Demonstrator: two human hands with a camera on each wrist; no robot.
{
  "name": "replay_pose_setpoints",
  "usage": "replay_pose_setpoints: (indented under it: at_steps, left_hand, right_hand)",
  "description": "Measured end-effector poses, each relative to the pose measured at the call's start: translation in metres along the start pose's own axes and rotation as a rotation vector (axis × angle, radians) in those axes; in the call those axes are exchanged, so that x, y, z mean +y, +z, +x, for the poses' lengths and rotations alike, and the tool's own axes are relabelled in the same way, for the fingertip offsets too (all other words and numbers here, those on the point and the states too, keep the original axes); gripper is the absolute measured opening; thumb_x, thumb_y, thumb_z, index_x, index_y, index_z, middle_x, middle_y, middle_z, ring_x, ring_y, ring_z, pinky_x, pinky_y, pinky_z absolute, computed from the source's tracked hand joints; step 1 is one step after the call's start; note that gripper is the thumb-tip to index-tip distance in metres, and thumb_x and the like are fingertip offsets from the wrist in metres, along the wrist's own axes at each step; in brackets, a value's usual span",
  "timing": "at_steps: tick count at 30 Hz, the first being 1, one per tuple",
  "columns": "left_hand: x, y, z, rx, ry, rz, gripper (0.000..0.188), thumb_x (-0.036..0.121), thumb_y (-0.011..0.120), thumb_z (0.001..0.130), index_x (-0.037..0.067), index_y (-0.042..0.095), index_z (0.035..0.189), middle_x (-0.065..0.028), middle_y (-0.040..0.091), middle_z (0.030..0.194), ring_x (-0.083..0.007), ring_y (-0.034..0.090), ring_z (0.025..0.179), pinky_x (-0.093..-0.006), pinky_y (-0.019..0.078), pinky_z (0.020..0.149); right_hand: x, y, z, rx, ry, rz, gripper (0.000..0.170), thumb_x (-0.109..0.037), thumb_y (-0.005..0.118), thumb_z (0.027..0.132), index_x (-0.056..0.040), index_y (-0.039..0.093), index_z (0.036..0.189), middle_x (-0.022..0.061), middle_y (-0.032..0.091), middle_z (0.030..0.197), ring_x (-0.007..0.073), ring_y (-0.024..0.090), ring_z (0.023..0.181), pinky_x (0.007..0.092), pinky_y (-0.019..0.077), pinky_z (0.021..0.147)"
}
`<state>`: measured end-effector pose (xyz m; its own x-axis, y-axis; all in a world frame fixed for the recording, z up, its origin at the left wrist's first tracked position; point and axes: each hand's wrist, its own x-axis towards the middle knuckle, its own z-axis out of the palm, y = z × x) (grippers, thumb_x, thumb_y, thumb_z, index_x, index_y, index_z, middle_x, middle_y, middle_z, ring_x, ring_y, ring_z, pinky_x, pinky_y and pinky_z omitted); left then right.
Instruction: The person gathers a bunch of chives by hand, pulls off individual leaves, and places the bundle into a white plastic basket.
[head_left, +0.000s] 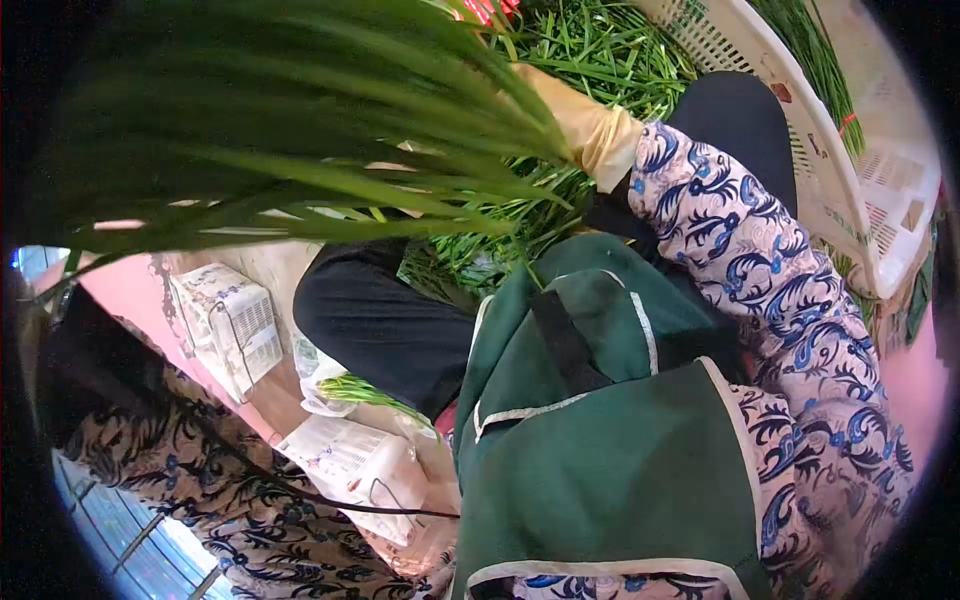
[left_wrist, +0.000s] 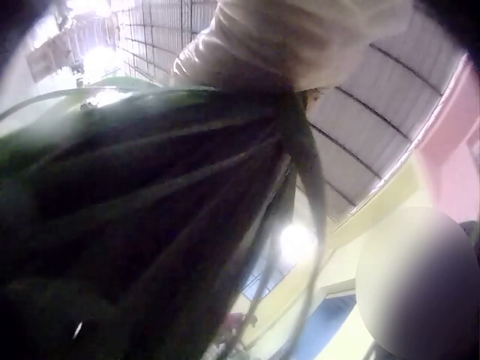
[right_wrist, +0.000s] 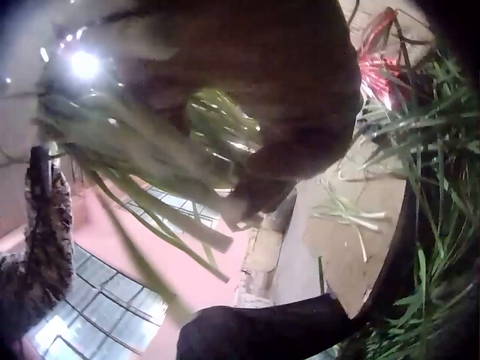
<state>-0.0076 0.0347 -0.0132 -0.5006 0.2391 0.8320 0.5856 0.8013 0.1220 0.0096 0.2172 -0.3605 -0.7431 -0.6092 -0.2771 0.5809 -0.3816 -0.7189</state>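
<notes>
A large bunch of garlic chives [head_left: 330, 110] fans out in front of me, its long flat leaves spread to the left across the head view. My right hand [head_left: 565, 105], in a cream glove, grips the bunch where the leaves draw together. In the right wrist view its fingers curl round the stalks [right_wrist: 206, 232], whose cut ends stick out below. The gloved left hand [left_wrist: 292, 45] holds chives too, their leaves gathered under the glove in the left wrist view. In the head view that hand is hidden behind the leaves, with only its sleeve [head_left: 160, 450] showing.
A heap of loose chives [head_left: 610, 50] lies before my legs. A white slatted basket [head_left: 745, 60] stands on the right, near a red-banded bundle [head_left: 825, 80]. Two white crates [head_left: 365, 470] sit on the left, with a red wrapper [right_wrist: 382, 71] beyond the heap.
</notes>
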Motion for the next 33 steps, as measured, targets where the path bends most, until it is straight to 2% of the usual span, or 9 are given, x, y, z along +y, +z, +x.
replay_pose_setpoints:
  at_steps: [2, 4, 5, 8, 18, 22, 23, 27, 33]
  left_hand:
    - [0.001, 0.0, -0.01, -0.006, -0.097, -0.114, 0.035, 0.039, 0.053, 0.093, 0.006, 0.063, 0.087, -0.0074, 0.066, 0.083, -0.021, 0.063, 0.076, -0.0343, 0.0495, 0.071]
    - [-0.002, -0.003, -0.013, 0.0, -0.164, -0.229, 0.034, 0.039, 0.053, 0.092, 0.007, 0.063, 0.086, -0.007, 0.066, 0.083, -0.0209, 0.063, 0.076, -0.0347, 0.0491, 0.072]
    - [-0.005, -0.005, -0.015, 0.004, -0.194, -0.274, 0.034, 0.039, 0.053, 0.092, 0.007, 0.063, 0.086, -0.0069, 0.066, 0.083, -0.0209, 0.063, 0.077, -0.0349, 0.0489, 0.073]
    - [-0.014, -0.015, -0.019, 0.017, -0.249, -0.385, 0.033, 0.039, 0.053, 0.092, 0.007, 0.062, 0.085, -0.0064, 0.066, 0.082, -0.0208, 0.063, 0.078, -0.0355, 0.0484, 0.075]
    - [-0.034, -0.058, -0.026, 0.037, -0.329, -0.576, 0.031, 0.038, 0.052, 0.09, 0.009, 0.06, 0.081, -0.0048, 0.065, 0.08, -0.0204, 0.062, 0.081, -0.0376, 0.0466, 0.08]
    - [-0.041, -0.072, -0.029, 0.051, -0.341, -0.605, 0.03, 0.038, 0.052, 0.09, 0.01, 0.06, 0.079, -0.0041, 0.065, 0.08, -0.0202, 0.062, 0.082, -0.0385, 0.0458, 0.083]
    - [-0.043, -0.074, -0.029, 0.053, -0.344, -0.61, 0.03, 0.037, 0.052, 0.089, 0.01, 0.06, 0.079, -0.004, 0.065, 0.08, -0.0202, 0.062, 0.083, -0.0387, 0.0457, 0.083]
    - [-0.047, -0.084, -0.033, 0.06, -0.35, -0.622, 0.029, 0.037, 0.051, 0.089, 0.011, 0.059, 0.078, -0.0033, 0.065, 0.079, -0.0201, 0.062, 0.084, -0.0395, 0.0449, 0.086]
    - [-0.05, -0.086, -0.041, 0.065, -0.379, -0.621, 0.028, 0.037, 0.051, 0.088, 0.012, 0.058, 0.075, -0.0024, 0.064, 0.078, -0.0198, 0.062, 0.086, -0.0408, 0.0438, 0.089]
  right_hand:
    - [0.012, -0.008, 0.007, -0.25, -0.121, -0.266, 0.034, -0.025, 0.058, 0.096, 0.0004, 0.06, 0.118, 0.0054, 0.068, 0.101, 0.0132, 0.064, 0.084, 0.0259, 0.0527, 0.077]
    - [0.017, 0.025, -0.003, 0.058, -0.011, -0.228, 0.029, -0.023, 0.061, 0.094, -0.0001, 0.064, 0.111, 0.0031, 0.068, 0.086, 0.01, 0.063, 0.077, 0.0227, 0.0507, 0.066]
    - [-0.001, 0.034, -0.016, 0.079, 0.086, -0.362, 0.025, -0.022, 0.062, 0.094, -0.0008, 0.064, 0.108, 0.003, 0.066, 0.081, 0.008, 0.06, 0.07, 0.0236, 0.0468, 0.056]
    - [0.002, 0.046, -0.027, 0.033, 0.093, -0.032, 0.019, -0.02, 0.061, 0.094, -0.0019, 0.064, 0.101, 0.0029, 0.065, 0.077, 0.0067, 0.057, 0.061, 0.0224, 0.0429, 0.05]
    - [-0.006, 0.045, -0.042, -0.036, -0.047, -0.115, 0.016, -0.007, 0.055, 0.093, -0.0053, 0.06, 0.108, 0.0049, 0.065, 0.085, 0.0115, 0.063, 0.067, 0.0243, 0.0483, 0.061]
    - [-0.008, 0.039, -0.044, -0.14, -0.121, -0.144, 0.022, -0.01, 0.056, 0.088, -0.0019, 0.061, 0.108, 0.0079, 0.067, 0.096, 0.0167, 0.066, 0.085, 0.0282, 0.0508, 0.078]
    - [-0.014, 0.041, -0.048, -0.141, -0.026, -0.094, 0.026, -0.02, 0.056, 0.091, -0.0001, 0.061, 0.107, 0.0082, 0.067, 0.099, 0.0174, 0.065, 0.091, 0.0293, 0.0495, 0.085]
    - [-0.017, 0.046, -0.053, -0.232, -0.06, -0.062, 0.036, -0.034, 0.054, 0.095, 0.0, 0.06, 0.106, 0.0075, 0.065, 0.1, 0.0174, 0.064, 0.093, 0.0296, 0.0495, 0.086]
    - [-0.012, 0.044, -0.058, -0.188, 0.171, -0.127, 0.05, -0.047, 0.056, 0.094, -0.0002, 0.063, 0.107, 0.0072, 0.065, 0.099, 0.0164, 0.063, 0.096, 0.0278, 0.0482, 0.084]
